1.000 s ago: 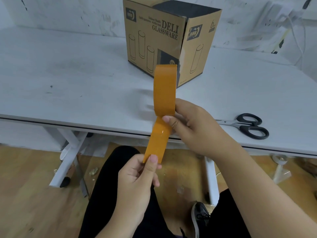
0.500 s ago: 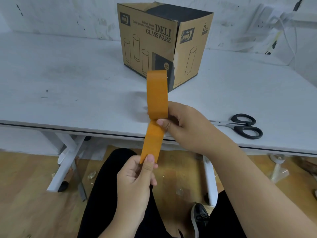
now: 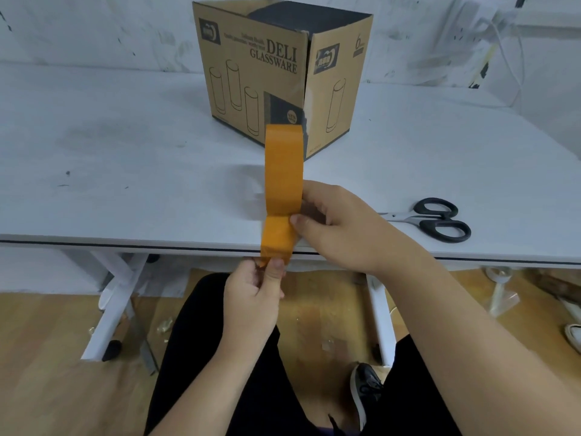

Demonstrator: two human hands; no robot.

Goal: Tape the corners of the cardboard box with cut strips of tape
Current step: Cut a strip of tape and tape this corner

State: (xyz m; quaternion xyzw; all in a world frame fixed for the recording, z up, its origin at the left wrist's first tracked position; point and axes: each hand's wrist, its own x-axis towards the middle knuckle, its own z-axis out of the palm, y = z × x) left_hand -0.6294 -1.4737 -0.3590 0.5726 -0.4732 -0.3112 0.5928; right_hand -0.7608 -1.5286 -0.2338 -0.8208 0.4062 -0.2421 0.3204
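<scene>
So the person is sitting at a white table (image 3: 125,158), holding a roll of orange tape (image 3: 284,171) up on edge just above the table's near edge. The right hand (image 3: 342,228) is curled round the roll from its right side, with the thumb tip pressed on the tape right where the loose strip peels off. That peeled orange strip (image 3: 276,239) hangs straight down from the roll, and the left hand (image 3: 251,297) sits directly below, pinching the strip's free end between thumb and fingers. The strip looks short and fairly taut between the two hands. It's uncut, one piece with the roll.

The brown cardboard box (image 3: 261,77) printed with "DELI GLASSWARE" and outlines of glasses stands on the table beyond the hands, well apart from them, with one vertical corner turned toward the person. From here the roll overlaps the bottom of that corner, but it's clearly nearer the camera and not touching. The box's top looks dark, so hard to say how the flaps sit.

Over to the right of the right hand, a pair of black-handled scissors (image 3: 437,218) lies flat on the table, closed, blades pointing toward the hand, near it but not touching.

Below the hands there's black trousers, a dark sneaker (image 3: 364,394) and a wooden floor.
</scene>
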